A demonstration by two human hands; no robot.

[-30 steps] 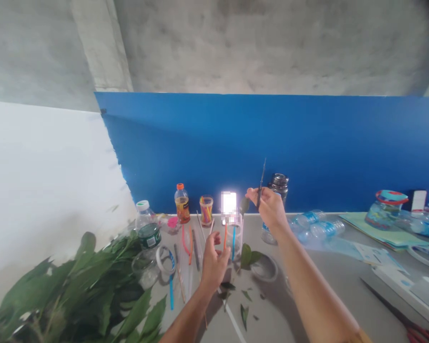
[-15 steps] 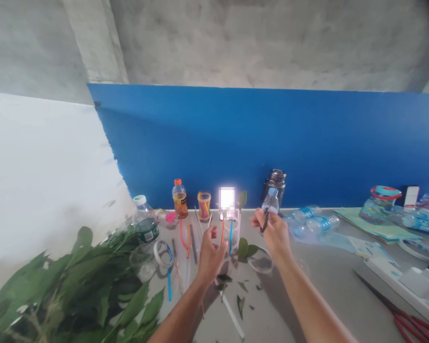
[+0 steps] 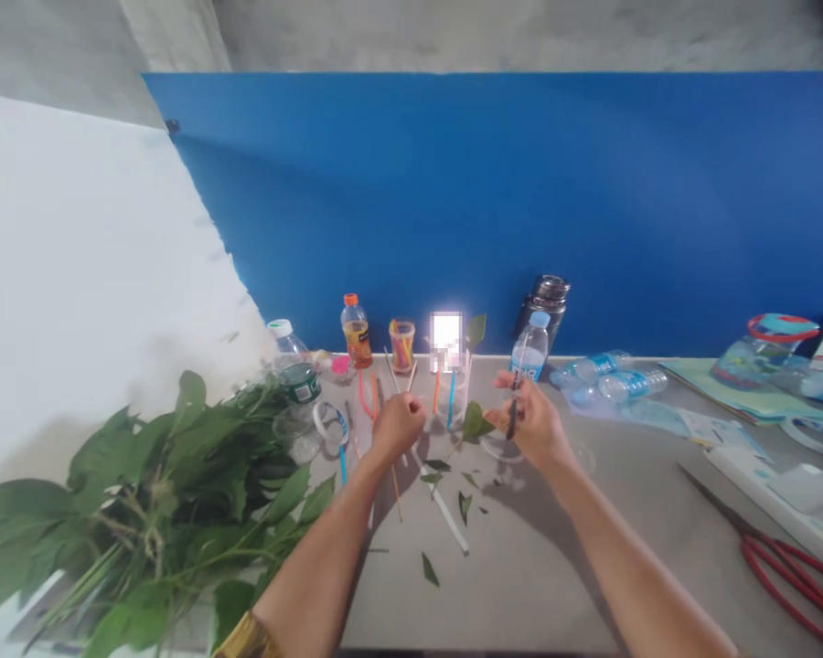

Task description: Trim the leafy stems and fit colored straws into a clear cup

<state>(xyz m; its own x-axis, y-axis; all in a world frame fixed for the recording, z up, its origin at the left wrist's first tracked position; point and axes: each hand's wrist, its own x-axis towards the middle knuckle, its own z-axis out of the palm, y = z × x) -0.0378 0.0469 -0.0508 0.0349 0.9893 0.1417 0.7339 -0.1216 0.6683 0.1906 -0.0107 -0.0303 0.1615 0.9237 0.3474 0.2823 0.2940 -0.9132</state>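
My left hand point(image 3: 400, 422) is closed, its fingers curled together over the middle of the table; what they hold, if anything, is hidden. Just right of it stands a clear cup point(image 3: 461, 388) with an orange strip point(image 3: 436, 391) and a blue strip point(image 3: 451, 402) upright at it. My right hand point(image 3: 531, 420) grips what look like small dark-handled scissors point(image 3: 512, 416). A green leaf point(image 3: 476, 419) shows between the hands, near the right fingertips. Leaf scraps point(image 3: 464, 505) and a white strip point(image 3: 449, 516) lie in front.
Leafy branches point(image 3: 198, 493) fill the left side. Along the back stand an orange-capped bottle point(image 3: 356, 336), a cup of coloured sticks point(image 3: 402, 347), a water bottle point(image 3: 530, 350) and a dark thermos point(image 3: 549, 302). At right lie red-handled scissors point(image 3: 774, 557) and plastic bottles point(image 3: 631, 382).
The view has tilted downward. My left hand has gone from partly spread fingers beside the strips to a closed hand farther from them. The right hand still grips the scissors.
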